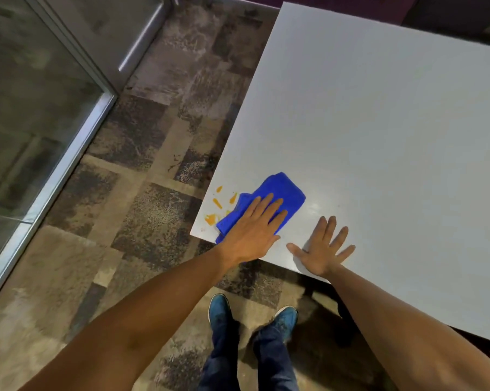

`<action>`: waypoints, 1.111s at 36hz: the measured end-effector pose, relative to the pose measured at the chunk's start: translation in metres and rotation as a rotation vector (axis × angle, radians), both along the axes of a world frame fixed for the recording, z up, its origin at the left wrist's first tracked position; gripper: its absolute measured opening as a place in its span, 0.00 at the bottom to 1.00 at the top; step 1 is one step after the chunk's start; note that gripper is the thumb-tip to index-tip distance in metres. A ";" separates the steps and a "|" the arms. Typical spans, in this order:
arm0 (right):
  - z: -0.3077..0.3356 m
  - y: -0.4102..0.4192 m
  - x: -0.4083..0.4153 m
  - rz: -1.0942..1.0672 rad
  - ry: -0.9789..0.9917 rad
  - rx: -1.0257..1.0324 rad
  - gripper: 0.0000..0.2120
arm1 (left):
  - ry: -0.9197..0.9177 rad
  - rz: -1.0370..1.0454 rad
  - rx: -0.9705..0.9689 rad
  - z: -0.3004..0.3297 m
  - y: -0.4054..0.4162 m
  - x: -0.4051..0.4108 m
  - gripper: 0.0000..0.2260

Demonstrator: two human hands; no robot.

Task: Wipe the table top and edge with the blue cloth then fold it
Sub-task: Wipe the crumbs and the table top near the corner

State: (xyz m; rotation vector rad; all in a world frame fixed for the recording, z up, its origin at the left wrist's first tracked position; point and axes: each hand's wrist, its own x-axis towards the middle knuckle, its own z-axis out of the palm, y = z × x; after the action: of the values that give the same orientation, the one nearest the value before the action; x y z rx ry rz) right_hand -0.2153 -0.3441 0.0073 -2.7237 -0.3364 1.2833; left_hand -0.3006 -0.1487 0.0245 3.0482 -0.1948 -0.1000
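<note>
A crumpled blue cloth (277, 191) lies on the near left corner of the white table (379, 122). My left hand (255, 230) presses flat on the cloth's near part, fingers together and pointing away from me. Several orange smears (217, 204) mark the table top just left of the cloth, close to the corner. A corner of the cloth hangs slightly over the front edge. My right hand (321, 248) rests flat on the bare table top to the right of the cloth, fingers spread, holding nothing.
The table's left edge (238, 122) runs diagonally away from me. Patterned carpet floor (153, 165) lies to the left, with a glass partition in a metal frame (69, 153) beyond it. My shoes (252, 314) stand just below the table's front edge.
</note>
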 end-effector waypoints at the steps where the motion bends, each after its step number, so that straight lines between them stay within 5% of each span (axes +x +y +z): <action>1: 0.000 0.000 0.001 0.001 0.010 -0.003 0.59 | -0.018 -0.053 0.011 -0.003 -0.001 0.005 0.28; 5: -0.003 0.000 0.003 0.016 0.009 -0.017 0.58 | 0.015 -0.149 0.015 -0.015 0.003 0.024 0.28; 20: 0.011 0.009 -0.007 -0.015 -0.060 -0.059 0.53 | 0.086 0.148 -0.079 -0.050 0.025 -0.001 0.26; 27: -0.003 0.006 0.001 -0.015 0.018 -0.049 0.61 | 0.096 0.174 -0.052 -0.051 0.031 0.001 0.26; 40: -0.002 0.001 0.005 0.010 0.034 -0.030 0.55 | 0.134 0.685 -0.015 -0.038 0.056 -0.004 0.30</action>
State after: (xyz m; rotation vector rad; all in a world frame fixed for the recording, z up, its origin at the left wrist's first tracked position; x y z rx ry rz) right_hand -0.2104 -0.3426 0.0056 -2.7249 -0.3314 1.3459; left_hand -0.3045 -0.0932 -0.0135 2.8870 0.8370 -0.2455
